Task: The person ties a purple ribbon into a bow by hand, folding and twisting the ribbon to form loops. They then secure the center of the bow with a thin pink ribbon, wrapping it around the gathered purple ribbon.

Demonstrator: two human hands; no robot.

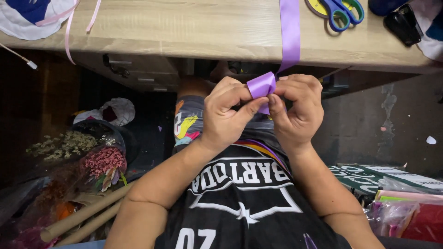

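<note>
Together we pinch a folded loop of purple satin ribbon (261,85) between our left hand (224,113) and right hand (297,108), just near the table (184,27) edge.

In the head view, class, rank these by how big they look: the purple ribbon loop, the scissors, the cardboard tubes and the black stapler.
1. Cardboard tubes, clearly the longest.
2. Scissors, partly cut off by the frame edge.
3. Black stapler and purple ribbon loop: too alike to rank, and the loop is nearer the camera, pinched between the left hand and right hand.

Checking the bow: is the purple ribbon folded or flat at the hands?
Folded: the purple ribbon forms a loop pinched by both hands; its tail runs flat up over the desk.
</note>
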